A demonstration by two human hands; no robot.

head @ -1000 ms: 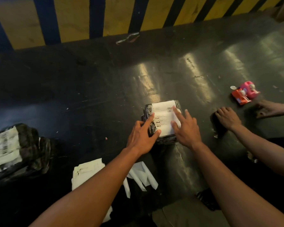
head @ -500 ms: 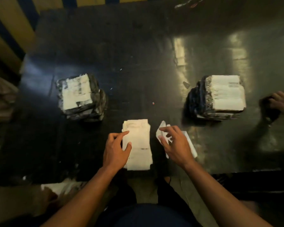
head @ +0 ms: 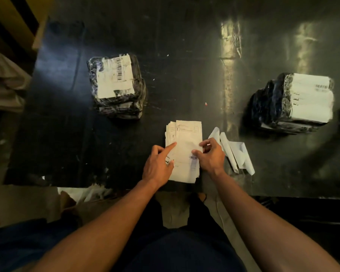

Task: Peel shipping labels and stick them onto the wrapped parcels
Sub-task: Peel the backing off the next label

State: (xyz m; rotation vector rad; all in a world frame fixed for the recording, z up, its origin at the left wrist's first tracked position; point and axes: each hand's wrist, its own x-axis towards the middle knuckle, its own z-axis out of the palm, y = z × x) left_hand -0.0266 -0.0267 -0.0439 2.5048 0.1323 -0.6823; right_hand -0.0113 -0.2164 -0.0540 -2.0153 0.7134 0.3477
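A stack of white shipping labels (head: 186, 134) lies on the black table (head: 185, 65) near its front edge. My left hand (head: 158, 165) rests on the stack's left side with the index finger stretched out over the paper. My right hand (head: 211, 157) pinches the right edge of the top label between thumb and fingers. A stack of black-wrapped parcels with a white label on top (head: 116, 85) stands at the left. Another labelled stack of wrapped parcels (head: 294, 103) stands at the right.
Peeled white backing strips (head: 234, 150) lie just right of my right hand. A yellow and black striped barrier (head: 14, 18) shows at the top left. Crumpled paper (head: 90, 193) lies below the table's front edge. Grey cloth (head: 2, 79) is at the left.
Both hands left the labelled parcel at the right and came back to the label stack. My right hand moved from the backing strips onto the top label's edge. The view dropped toward the table's front.
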